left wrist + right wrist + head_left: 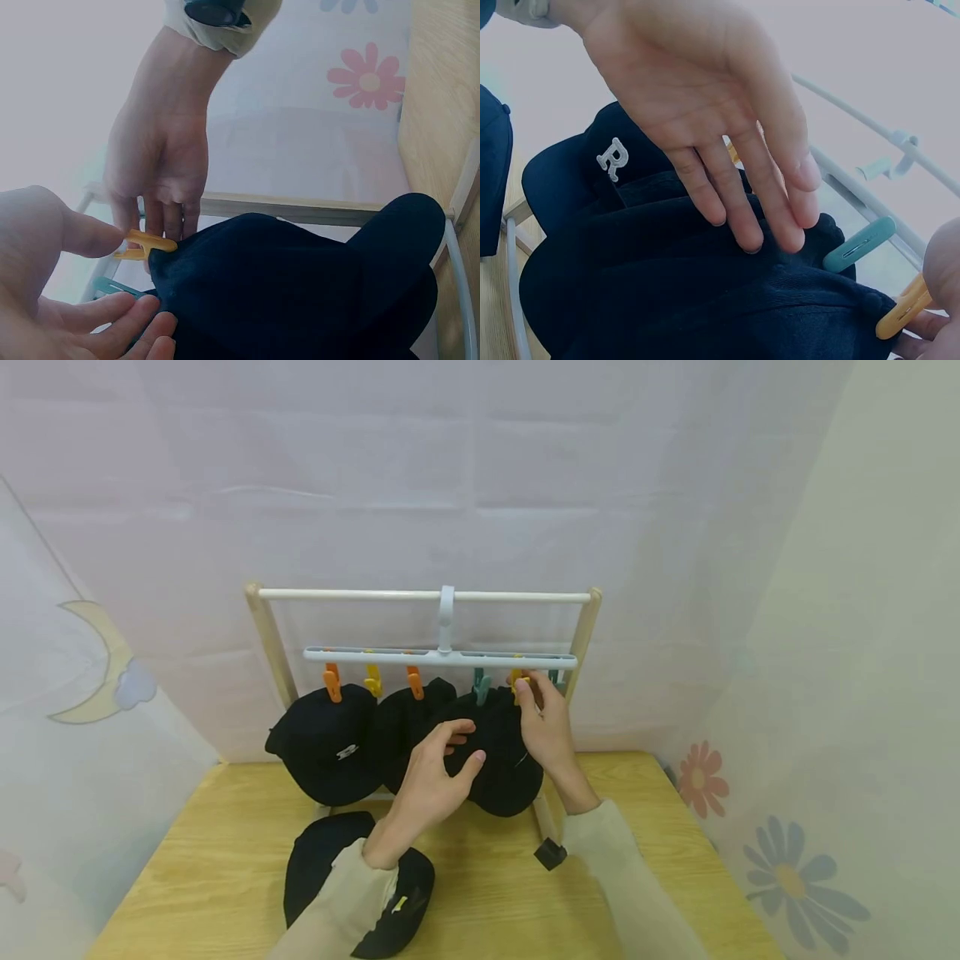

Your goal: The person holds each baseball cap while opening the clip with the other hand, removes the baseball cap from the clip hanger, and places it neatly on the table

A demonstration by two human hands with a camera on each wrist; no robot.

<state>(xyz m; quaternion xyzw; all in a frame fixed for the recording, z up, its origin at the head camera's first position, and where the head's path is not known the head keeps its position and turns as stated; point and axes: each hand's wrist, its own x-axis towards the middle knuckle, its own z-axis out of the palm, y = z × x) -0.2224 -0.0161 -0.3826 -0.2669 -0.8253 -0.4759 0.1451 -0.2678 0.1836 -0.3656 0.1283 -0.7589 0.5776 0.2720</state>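
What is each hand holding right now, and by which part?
The right hand pinches the orange clip at its handle end. The left hand rests flat on the black cap, gripping nothing.

White embroidered letter "R" readable on front of black cap (pixel 592 172) hanging behind front cap, right wrist view. Small white mark on leftmost hanging cap (pixel 330 752), head view: too small to read. Yellow tag on cap lying on table (pixel 390 902): unreadable. No other text, numbers or signs legible.
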